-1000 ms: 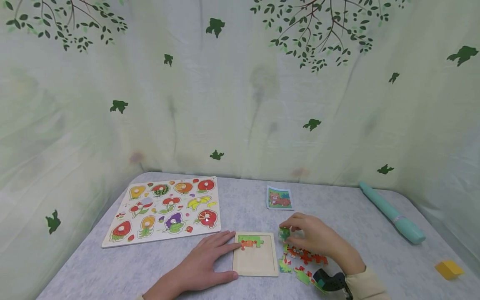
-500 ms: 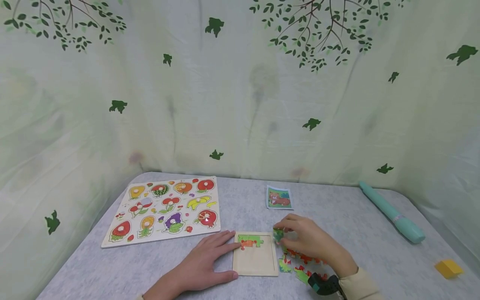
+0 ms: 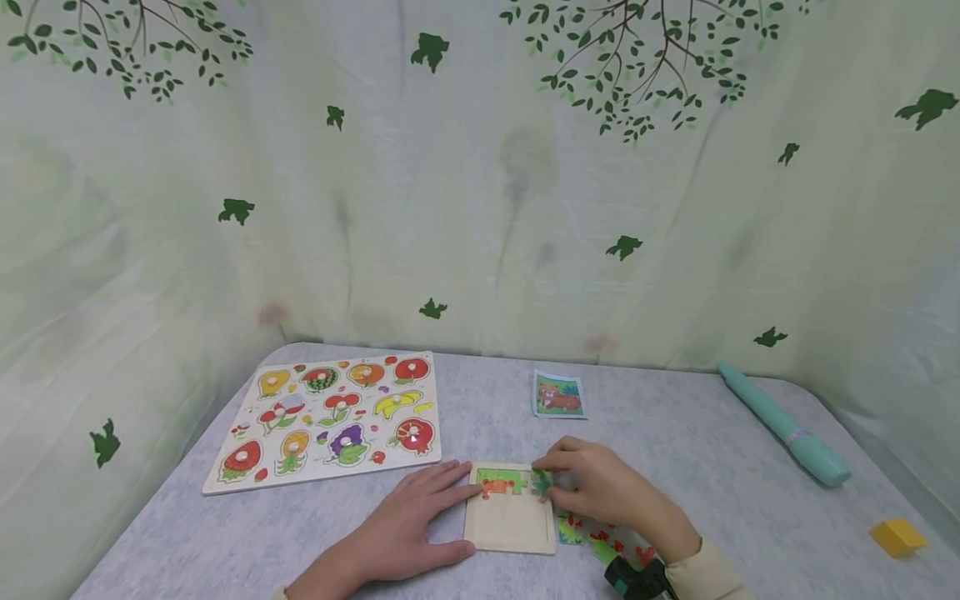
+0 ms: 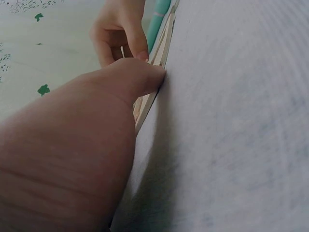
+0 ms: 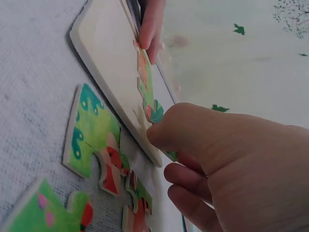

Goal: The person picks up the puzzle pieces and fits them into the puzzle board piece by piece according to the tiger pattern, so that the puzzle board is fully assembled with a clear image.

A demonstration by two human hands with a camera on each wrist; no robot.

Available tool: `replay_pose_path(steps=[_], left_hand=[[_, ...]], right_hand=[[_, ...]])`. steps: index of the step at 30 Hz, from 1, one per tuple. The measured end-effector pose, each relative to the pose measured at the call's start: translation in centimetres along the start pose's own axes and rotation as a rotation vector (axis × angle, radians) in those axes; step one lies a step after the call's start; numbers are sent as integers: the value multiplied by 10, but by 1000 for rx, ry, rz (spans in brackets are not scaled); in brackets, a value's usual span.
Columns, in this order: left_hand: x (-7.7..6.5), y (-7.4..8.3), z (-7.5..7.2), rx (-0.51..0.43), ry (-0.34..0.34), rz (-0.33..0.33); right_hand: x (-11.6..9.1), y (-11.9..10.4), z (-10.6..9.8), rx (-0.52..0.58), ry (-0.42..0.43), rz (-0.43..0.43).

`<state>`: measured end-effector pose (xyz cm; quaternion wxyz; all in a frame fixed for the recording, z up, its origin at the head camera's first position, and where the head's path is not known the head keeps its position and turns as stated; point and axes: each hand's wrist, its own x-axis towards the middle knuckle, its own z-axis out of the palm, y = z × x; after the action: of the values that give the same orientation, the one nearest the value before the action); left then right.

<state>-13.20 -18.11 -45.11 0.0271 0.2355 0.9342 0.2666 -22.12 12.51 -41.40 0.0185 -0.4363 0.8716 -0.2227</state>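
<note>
Presently held: one green puzzle piece [image 3: 541,484], pinched by my right hand [image 3: 603,486] at the wooden tray [image 3: 510,529]'s far right corner. Left hand [image 3: 411,523]: mine, fingers spread, touching the tray's left edge. Fitted: a green-and-orange section [image 3: 501,482] along the tray's far edge. Loose pieces [image 3: 572,529]: beside its right edge, partly hidden. Toward the table [image 3: 645,400]'s far edge: fruit board [image 3: 318,467], left; picture card [image 3: 558,395], middle; teal wand [image 3: 797,440], right. Near the table's right edge: yellow block [image 3: 897,538].
</note>
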Motion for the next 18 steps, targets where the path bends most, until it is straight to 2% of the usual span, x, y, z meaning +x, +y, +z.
replay_pose_path(steps=[8, 18], left_hand=[[0, 0, 0, 4, 4, 8], [0, 1, -1, -11, 0, 8]], right_hand=[[2, -2, 5, 33, -20, 39], [4, -3, 12, -11, 2, 4]])
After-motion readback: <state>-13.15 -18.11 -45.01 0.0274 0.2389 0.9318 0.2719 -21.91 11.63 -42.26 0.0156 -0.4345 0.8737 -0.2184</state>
